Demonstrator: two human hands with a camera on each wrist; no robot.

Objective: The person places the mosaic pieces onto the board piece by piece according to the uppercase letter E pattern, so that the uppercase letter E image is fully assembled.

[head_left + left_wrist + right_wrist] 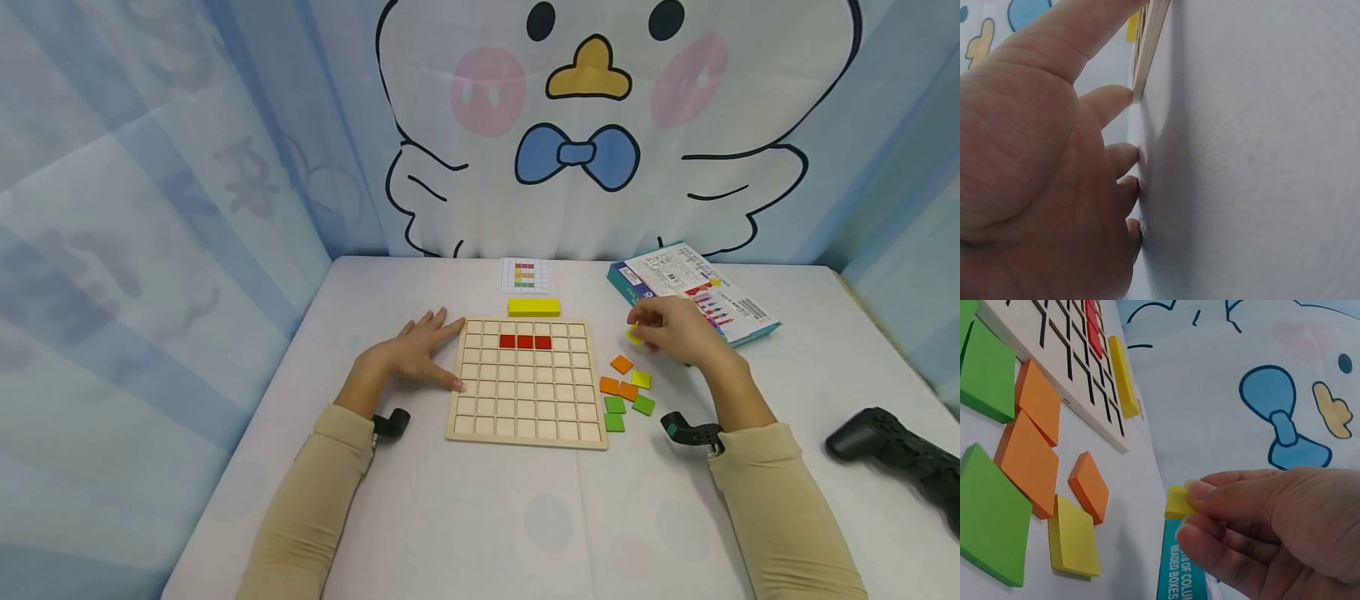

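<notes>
A wooden grid board (527, 383) lies mid-table, with three red tiles (525, 342) side by side in one of its upper rows. At the board's left edge rests my left hand (414, 350), fingers spread, thumb and index finger touching the frame. My right hand (678, 329) pinches a yellow tile (1177, 502) between thumb and fingertips, raised to the right of the board. Below it lie loose tiles: orange (621, 364), another yellow tile (641, 379) and green (643, 405), several in all.
Behind the board sit a yellow bar (534, 307) and a pattern card (525, 275) showing red, orange and green squares. A teal-edged box (693, 292) lies at the back right, behind my right hand. A black game controller (892, 458) is at the right edge.
</notes>
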